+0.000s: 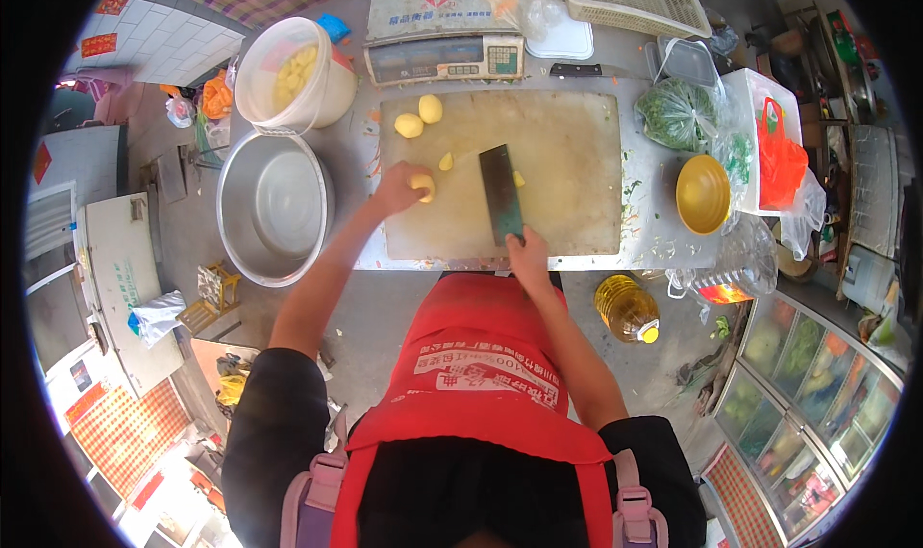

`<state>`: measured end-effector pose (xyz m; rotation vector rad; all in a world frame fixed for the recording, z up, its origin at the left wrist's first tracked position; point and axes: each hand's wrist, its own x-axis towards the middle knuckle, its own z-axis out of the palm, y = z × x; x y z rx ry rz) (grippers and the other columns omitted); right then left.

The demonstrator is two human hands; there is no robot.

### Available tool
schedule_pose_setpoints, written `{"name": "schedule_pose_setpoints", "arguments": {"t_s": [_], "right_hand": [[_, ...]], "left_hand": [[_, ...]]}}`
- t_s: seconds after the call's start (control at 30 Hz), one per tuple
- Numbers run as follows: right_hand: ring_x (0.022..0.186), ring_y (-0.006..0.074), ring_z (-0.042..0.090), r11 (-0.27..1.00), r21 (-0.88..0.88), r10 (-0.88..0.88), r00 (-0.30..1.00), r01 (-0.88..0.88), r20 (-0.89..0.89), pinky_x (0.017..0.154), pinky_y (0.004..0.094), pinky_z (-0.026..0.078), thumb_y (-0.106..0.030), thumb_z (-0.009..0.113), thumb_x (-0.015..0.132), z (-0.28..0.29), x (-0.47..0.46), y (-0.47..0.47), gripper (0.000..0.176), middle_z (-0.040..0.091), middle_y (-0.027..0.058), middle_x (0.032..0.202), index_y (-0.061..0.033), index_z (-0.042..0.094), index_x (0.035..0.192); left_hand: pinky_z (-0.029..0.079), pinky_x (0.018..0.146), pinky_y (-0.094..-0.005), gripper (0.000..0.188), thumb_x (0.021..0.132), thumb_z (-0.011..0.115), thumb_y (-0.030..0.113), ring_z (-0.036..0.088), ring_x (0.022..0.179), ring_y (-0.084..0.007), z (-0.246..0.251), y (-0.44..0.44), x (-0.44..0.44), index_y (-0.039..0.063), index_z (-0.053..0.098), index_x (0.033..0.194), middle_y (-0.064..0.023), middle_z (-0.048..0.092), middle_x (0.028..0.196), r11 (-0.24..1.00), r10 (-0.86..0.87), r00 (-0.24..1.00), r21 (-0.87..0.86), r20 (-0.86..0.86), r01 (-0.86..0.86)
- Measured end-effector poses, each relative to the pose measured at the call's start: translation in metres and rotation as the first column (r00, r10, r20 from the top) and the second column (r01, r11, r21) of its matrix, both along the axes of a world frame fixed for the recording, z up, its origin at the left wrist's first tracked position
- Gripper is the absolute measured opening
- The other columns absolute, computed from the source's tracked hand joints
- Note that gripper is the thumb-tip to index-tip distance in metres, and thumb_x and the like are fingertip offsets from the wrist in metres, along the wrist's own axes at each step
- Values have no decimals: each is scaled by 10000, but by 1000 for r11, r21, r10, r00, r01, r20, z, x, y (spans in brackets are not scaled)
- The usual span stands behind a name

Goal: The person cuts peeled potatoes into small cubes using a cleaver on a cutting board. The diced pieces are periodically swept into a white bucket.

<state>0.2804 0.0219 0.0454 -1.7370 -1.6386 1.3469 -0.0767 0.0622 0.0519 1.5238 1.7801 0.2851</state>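
Note:
A peeled potato [422, 187] is held in my left hand [399, 189] over the left part of the cutting board [570, 158]. My right hand [528, 254] grips the handle of a cleaver [500, 191], whose wide dark blade points away from me across the board. A small potato piece [519, 179] shows at the blade's right edge; whether it touches the blade I cannot tell. Another cut piece [446, 161] lies between my left hand and the cleaver. Two whole peeled potatoes, one [409, 125] beside the other [430, 108], rest at the board's far left corner.
Left of the board stand a steel basin [231, 209] and a white bucket [339, 94] holding potato pieces. Behind are a scale [443, 61], a black-handled knife [575, 70] and a plastic basket [634, 3]. To the right sit bagged greens [676, 115] and a yellow bowl [703, 195].

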Motion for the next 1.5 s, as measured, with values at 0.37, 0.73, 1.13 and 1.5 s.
{"name": "schedule_pose_setpoints", "arguments": {"t_s": [0.37,0.73,1.13,1.5], "right_hand": [[746,501,693,854,224,389,862,-470,324,659,598,535,-126,650,1028,63,12,9,167,699,262,812,8,572,965],[741,468,741,756,159,510,724,-635,465,650,559,601,-105,650,998,66,-29,-10,131,713,252,852,9,587,1008],[862,468,775,738,71,556,664,-671,500,758,555,625,-30,599,963,38,-88,16,89,758,281,895,35,606,1024],[784,422,765,685,138,551,633,-715,544,693,523,617,-52,644,922,79,24,22,109,735,219,882,-25,626,1026]], "left_hand": [[662,628,-309,269,958,810,15,777,809,-194,-12,-54,84,10,670,1188,-84,632,1154,710,599,604,0,525,-704],[667,578,-327,162,981,771,-2,780,807,-187,-19,-64,92,8,620,1038,-62,673,1007,588,693,435,-101,575,-803],[592,585,-338,296,904,805,-50,728,709,-185,-29,-66,97,19,579,1082,-114,699,872,563,687,434,-50,583,-825],[592,713,-373,251,900,767,-36,750,823,-233,-37,-27,60,19,675,1127,-140,746,1034,565,661,688,405,299,-719]]}}
